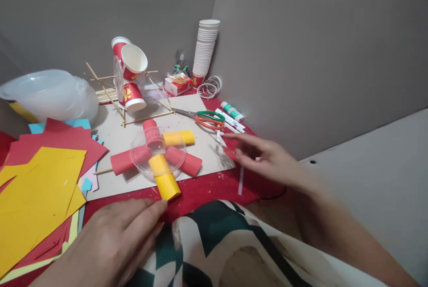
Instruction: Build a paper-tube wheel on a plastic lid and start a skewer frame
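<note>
My left hand (113, 233) lies at the near edge with its fingers stretched out flat, the index fingertip beside the end of a yellow paper tube (165, 180). That tube belongs to a wheel of rolled red and yellow paper around a clear plastic disc (135, 157). From the left red tube (123, 163) a thin wooden stick pokes out. My right hand (264, 157) is at the right side of the table, index finger and thumb apart. Next to its thumb is the red handle of a small pair of scissors (230, 152), its blades blurred; whether they touch is hard to see.
Behind the wheel stand a stick frame (147, 118) and joined red paper cups (134, 62). Larger scissors (209, 118), glue sticks (232, 111) and a cup stack (205, 48) are at the right. Coloured paper (43, 198) covers the left. Grey walls enclose the table.
</note>
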### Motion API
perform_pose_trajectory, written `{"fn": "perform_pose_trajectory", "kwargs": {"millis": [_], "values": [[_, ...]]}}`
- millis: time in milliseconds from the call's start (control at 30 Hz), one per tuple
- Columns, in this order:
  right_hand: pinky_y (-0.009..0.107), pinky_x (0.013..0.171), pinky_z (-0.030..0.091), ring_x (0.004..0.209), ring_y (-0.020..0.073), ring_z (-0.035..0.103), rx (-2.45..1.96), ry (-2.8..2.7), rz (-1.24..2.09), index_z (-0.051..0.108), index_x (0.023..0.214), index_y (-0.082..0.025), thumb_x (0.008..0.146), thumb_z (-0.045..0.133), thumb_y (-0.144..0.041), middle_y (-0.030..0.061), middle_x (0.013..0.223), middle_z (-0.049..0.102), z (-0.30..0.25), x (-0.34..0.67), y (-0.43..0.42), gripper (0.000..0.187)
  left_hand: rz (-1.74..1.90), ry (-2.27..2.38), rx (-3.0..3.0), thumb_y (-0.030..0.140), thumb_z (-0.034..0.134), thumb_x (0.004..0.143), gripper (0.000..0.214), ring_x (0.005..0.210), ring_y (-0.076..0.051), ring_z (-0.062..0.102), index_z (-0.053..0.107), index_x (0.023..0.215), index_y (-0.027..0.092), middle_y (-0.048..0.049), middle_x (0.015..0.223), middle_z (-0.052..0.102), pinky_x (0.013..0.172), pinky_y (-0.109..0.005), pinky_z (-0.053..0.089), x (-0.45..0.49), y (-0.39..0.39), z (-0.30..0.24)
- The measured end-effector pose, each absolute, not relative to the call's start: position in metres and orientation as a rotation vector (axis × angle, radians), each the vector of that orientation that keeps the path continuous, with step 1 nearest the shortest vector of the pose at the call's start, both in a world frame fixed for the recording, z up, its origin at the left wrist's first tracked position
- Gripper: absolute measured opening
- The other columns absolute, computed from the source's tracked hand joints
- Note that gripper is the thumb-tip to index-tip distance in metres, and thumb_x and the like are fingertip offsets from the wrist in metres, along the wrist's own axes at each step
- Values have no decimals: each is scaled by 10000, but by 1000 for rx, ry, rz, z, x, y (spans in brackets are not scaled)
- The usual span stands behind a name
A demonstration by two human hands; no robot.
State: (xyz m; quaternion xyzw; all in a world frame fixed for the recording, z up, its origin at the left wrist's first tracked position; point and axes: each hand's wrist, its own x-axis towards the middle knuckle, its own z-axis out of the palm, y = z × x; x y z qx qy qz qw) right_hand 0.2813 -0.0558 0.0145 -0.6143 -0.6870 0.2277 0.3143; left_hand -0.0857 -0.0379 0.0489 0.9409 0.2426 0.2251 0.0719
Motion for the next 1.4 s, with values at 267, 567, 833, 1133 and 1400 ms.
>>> {"fn": "perform_pose_trajectory", "kwargs": {"millis": [267, 567, 833, 1133, 1400], "values": [[202, 588, 471, 644, 91, 534, -1051, -1723, 1217, 671, 1207, -204, 881, 634, -199, 3, 721, 560, 53, 245, -68, 329, 795, 516, 3132, 202, 540, 932, 424, 1150, -310, 619, 494, 1336, 78, -179, 1250, 667, 964, -487, 528, -3, -6, 54], [243, 575, 420, 565, 113, 507, -1596, -1795, 711, 600, 1334, -172, 974, 488, -405, 2, 687, 598, 26, 275, -18, 443, 581, 532, 2915, 138, 406, 914, 199, 482, -140, 453, 449, 731, 206, 15, 589, 523, 449, -285, 296, -11, 8, 43], [277, 700, 426, 808, 198, 644, -2196, -2075, 333, 723, 958, -183, 984, 404, -411, 101, 922, 742, 3, 291, -2, 393, 605, 456, 2902, 139, 394, 932, 234, 440, -135, 445, 399, 714, 225, 32, 551, 515, 426, -275, 297, -16, 7, 49], [318, 719, 496, 880, 236, 695, -2306, -1939, 122, 738, 1120, -212, 959, 403, -355, 93, 1072, 757, 11, 345, -16, 398, 615, 454, 2871, 151, 378, 928, 232, 448, -135, 431, 392, 710, 231, 27, 542, 500, 434, -274, 290, -18, 8, 42], [558, 1060, 433, 1303, 366, 527, -2150, -1984, -176, 668, 1254, -147, 956, 460, -372, 201, 1394, 572, 19, 344, -23, 427, 423, 549, 2446, 262, 363, 978, 283, 490, -111, 470, 466, 718, 218, 18, 594, 537, 457, -249, 348, -26, 12, 54]]}}
